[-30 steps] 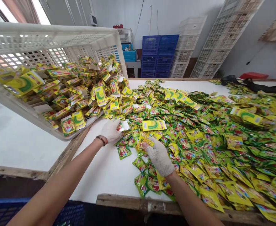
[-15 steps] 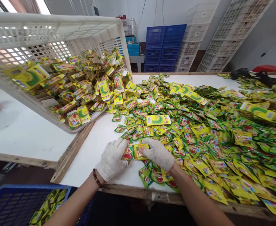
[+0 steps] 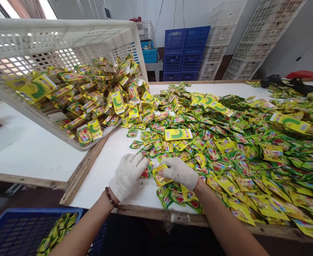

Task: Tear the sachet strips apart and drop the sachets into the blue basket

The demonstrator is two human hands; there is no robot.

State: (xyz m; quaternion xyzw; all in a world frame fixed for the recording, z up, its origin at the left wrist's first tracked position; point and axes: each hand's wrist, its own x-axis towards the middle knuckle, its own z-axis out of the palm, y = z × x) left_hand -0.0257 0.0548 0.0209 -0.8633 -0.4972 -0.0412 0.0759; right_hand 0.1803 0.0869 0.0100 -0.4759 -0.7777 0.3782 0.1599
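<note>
My left hand (image 3: 129, 175), in a white knit glove, is closed round a small yellow-green box (image 3: 146, 172) with a watermelon picture; the fingers cover most of it. My right hand (image 3: 181, 172), gloved too, pinches a yellow sachet (image 3: 160, 175) between thumb and fingers. A narrow gap parts the sachet from the box. Both hands are low over the white tabletop (image 3: 97, 185), at the near edge of a heap of green and yellow sachets (image 3: 217, 153). Beyond them a flat yellow box (image 3: 178, 134) lies on the heap.
At the left a white plastic crate (image 3: 73, 26) lies tipped, small boxes (image 3: 92, 99) spilling from it onto the table. A blue crate (image 3: 33, 213) with filled packs stands below the wooden edge (image 3: 156, 213). Blue crates (image 3: 185, 53) and white crates (image 3: 252, 53) are stacked along the back wall.
The yellow sachet and the box were touching, end to end, and now stand apart. My left hand has turned palm-down over the box. The view has shifted slightly.
</note>
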